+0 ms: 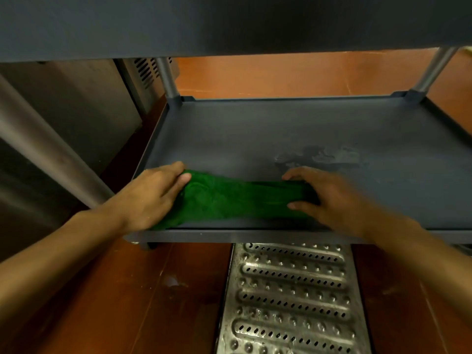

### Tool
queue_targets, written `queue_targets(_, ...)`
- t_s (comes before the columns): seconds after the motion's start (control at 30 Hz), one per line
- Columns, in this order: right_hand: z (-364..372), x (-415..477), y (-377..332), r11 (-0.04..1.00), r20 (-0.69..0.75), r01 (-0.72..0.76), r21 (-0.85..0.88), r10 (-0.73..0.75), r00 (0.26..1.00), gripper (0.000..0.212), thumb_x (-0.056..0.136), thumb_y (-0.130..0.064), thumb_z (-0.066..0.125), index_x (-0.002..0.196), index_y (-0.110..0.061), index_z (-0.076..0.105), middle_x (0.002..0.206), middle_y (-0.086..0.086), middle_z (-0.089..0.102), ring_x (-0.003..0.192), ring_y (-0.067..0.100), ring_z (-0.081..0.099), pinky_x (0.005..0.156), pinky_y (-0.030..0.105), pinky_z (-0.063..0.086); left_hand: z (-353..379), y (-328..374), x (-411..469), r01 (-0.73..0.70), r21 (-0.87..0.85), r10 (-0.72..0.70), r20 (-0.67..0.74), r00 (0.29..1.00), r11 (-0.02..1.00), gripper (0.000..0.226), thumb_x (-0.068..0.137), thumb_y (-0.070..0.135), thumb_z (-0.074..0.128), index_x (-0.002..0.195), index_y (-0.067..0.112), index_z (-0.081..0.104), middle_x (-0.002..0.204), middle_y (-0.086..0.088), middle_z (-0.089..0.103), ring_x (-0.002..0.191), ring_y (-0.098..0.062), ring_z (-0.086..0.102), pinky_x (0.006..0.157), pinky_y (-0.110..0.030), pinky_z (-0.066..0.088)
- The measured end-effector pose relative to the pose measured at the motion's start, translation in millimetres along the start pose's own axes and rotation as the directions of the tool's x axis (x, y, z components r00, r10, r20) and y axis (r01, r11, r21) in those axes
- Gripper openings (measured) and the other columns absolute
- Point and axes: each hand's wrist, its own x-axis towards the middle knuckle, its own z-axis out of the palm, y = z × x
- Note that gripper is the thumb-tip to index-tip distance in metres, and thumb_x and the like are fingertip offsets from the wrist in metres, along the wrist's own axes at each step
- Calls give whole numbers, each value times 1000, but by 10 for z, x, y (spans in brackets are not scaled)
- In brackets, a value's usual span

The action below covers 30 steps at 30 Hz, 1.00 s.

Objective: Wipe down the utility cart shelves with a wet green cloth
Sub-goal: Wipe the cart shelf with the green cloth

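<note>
A green cloth [229,200] lies bunched along the front of the grey lower cart shelf [255,134]. My left hand [150,195] grips the cloth's left end, thumb on top. My right hand [329,198] grips its right end, fingers over the far side and thumb at the near side. A wet, smeared patch [319,155] shows on the shelf just beyond my right hand. The upper shelf [229,24] fills the top of the view.
Grey posts [167,80] [431,70] hold the upper shelf at the back corners. A thick metal post [48,146] slants at the left beside steel equipment [143,72]. A perforated metal floor drain cover [291,300] lies under the cart on the red-brown floor [127,302].
</note>
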Motion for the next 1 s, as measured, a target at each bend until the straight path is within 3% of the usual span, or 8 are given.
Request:
queue_targets(0.13,-277,-51,96,998,-43,10,-69,-13,999,48,83,-16,73,128,-22,58,112,-8,63,99,7,59,81,-1,38,-61,119,112,115,-111,-99,143,985,987,50,79,78,50,98,31,56,86,9,66,78,-1,64,70,-28,52)
queue_targets(0.23,-434,-87,167,984,-62,-3,-177,-9,998,42,86,-17,69,127,-17,63,113,0,68,99,9,59,86,14,42,-86,151,234,52,-40,-43,199,979,998,43,71,56,77,101,33,57,94,10,65,86,-5,64,78,-37,55)
queue_targets(0.33,-601,-158,212,992,-47,-118,-43,116,992,30,86,-18,67,114,-28,66,109,-2,70,100,16,65,90,27,51,-142,178,390,20,-125,0,158,987,992,25,82,33,73,105,29,65,100,8,68,93,-8,66,85,-44,55)
queue_targets(0.43,-794,-250,249,984,-9,-163,72,164,986,32,88,-17,65,98,-47,59,97,-23,64,91,-11,61,80,7,48,-191,279,578,50,-233,-5,192,981,971,26,81,33,66,105,23,70,98,6,73,93,-8,69,87,-45,56)
queue_targets(0.53,-1008,-198,318,971,-41,-205,122,211,977,24,88,-16,66,96,-38,65,97,-16,67,91,-12,60,79,8,49,-208,371,863,22,-203,24,223,974,979,25,84,31,65,104,20,71,97,5,73,92,-9,69,91,-44,54)
queue_targets(0.67,-1312,110,567,958,-206,-275,80,286,936,18,88,-19,69,105,-25,70,100,-8,69,91,6,64,90,27,52,-260,417,1411,36,-134,-30,45,999,990,18,85,23,73,96,37,69,90,13,69,87,-9,64,90,-31,51)
queue_targets(0.83,-1571,604,863,941,-498,-308,-141,202,843,25,92,-20,65,117,-17,62,119,4,64,107,17,58,85,24,44,-191,490,2102,89,-191,-130,-212,969,977,27,88,16,71,115,21,70,108,-6,69,100,-21,65,95,-37,51)
queue_targets(1.0,-1462,864,1146,882,-513,-422,-212,266,816,32,90,2,54,122,0,50,124,22,56,114,38,53,91,41,45,235,576,2428,-18,61,36,-308,951,998,39,86,25,53,120,13,68,112,-20,69,104,-38,64,91,-43,47)
